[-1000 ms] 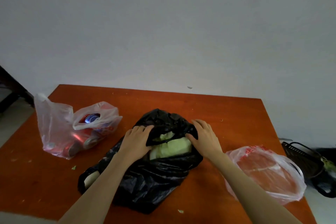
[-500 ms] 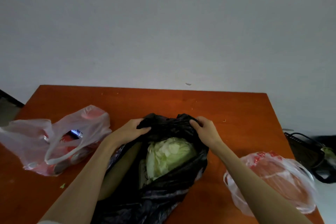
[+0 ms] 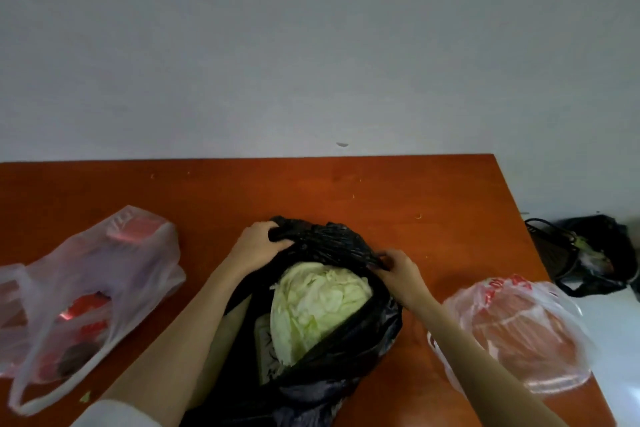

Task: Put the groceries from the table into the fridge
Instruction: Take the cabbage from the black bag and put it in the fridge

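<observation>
1. An orange-brown table point(image 3: 346, 191) stands against a plain pale wall point(image 3: 311, 45). Small pale crumbs lie scattered on its far half, and a green scrap point(image 3: 85, 396) lies near its front left edge.
2. On the floor past the table's right edge sits a dark basket point(image 3: 550, 250) with a black bag point(image 3: 599, 253) beside it — their contents are too dim to name.
3. A black plastic bag point(image 3: 346, 350) lies at the middle front of the table, its mouth pulled open. A pale green cabbage point(image 3: 315, 305) fills the opening, and a lighter flat item point(image 3: 265, 347) shows just left of it, too shadowed to identify.
4. The left hand point(image 3: 256, 250) grips the bag's rim at the far left of the mouth, fingers curled over the black plastic. The right hand point(image 3: 398, 274) pinches the rim at the right side, fingers bent round a fold.
5. A translucent bag point(image 3: 104, 288) slumps at the left, well apart from the black one — red packages and a dark round shape show through it, blurred. Its left part is cut off by the frame.
6. Another translucent bag with red print point(image 3: 519, 329) lies at the right, near the table's edge; something reddish-orange is inside, not clear enough to name. The right forearm crosses in front of its left side.
7. A white sleeve point(image 3: 114, 414) shows at the bottom edge on the left arm.
</observation>
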The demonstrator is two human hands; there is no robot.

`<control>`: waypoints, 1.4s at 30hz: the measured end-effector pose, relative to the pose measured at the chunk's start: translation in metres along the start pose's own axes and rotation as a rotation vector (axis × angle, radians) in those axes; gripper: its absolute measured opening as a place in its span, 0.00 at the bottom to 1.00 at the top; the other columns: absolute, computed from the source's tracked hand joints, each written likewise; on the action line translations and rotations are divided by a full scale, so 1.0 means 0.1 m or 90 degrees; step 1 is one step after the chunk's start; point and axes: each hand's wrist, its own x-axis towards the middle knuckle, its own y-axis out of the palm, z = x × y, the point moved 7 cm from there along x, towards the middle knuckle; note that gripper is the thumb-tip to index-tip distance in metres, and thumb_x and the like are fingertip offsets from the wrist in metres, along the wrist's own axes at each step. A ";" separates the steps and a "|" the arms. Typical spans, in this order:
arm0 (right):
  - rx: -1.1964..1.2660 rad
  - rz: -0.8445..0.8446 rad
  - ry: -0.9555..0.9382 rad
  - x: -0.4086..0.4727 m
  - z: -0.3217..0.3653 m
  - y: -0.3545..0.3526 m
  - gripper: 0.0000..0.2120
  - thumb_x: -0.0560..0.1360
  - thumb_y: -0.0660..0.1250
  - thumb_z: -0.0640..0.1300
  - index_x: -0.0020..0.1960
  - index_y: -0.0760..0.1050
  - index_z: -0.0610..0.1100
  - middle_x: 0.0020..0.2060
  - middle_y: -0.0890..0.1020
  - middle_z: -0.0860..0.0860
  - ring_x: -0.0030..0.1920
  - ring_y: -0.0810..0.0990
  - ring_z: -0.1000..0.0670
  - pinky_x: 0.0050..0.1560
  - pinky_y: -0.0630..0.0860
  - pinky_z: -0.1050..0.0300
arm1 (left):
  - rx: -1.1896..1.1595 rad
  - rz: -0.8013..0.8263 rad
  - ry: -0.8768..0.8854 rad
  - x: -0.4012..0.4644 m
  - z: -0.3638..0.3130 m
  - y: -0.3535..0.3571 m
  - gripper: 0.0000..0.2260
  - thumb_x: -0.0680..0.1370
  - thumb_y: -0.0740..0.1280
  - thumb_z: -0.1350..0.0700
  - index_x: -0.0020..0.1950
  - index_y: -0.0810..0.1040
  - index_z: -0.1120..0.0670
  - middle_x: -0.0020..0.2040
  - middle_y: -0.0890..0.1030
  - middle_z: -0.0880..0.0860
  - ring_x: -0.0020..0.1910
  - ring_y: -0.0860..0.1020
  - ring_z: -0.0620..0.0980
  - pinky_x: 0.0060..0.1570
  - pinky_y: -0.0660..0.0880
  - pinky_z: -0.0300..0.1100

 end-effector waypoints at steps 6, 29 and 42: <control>-0.024 0.011 0.145 -0.01 -0.35 0.12 0.14 0.73 0.68 0.50 0.55 0.79 0.43 0.50 0.82 0.45 0.53 0.79 0.43 0.42 0.69 0.59 | 0.043 -0.044 -0.054 0.21 0.18 0.27 0.04 0.78 0.64 0.58 0.53 0.73 0.54 0.48 0.78 0.54 0.42 0.77 0.51 0.46 0.76 0.49; 0.393 0.142 0.210 -0.85 -0.60 0.48 0.15 0.74 0.64 0.33 0.61 0.74 0.39 0.52 0.81 0.46 0.48 0.79 0.50 0.44 0.76 0.61 | -0.017 -0.231 0.209 -1.30 0.27 0.49 0.36 0.67 0.54 0.25 0.69 0.61 0.44 0.68 0.62 0.47 0.69 0.57 0.46 0.66 0.53 0.46; -0.252 0.062 0.012 -0.88 -0.71 0.58 0.32 0.75 0.65 0.49 0.74 0.57 0.43 0.76 0.54 0.49 0.76 0.52 0.48 0.74 0.53 0.43 | 0.151 -0.030 0.086 -1.58 0.91 1.26 0.58 0.65 0.75 0.42 0.71 0.28 0.50 0.76 0.38 0.49 0.75 0.40 0.48 0.74 0.51 0.50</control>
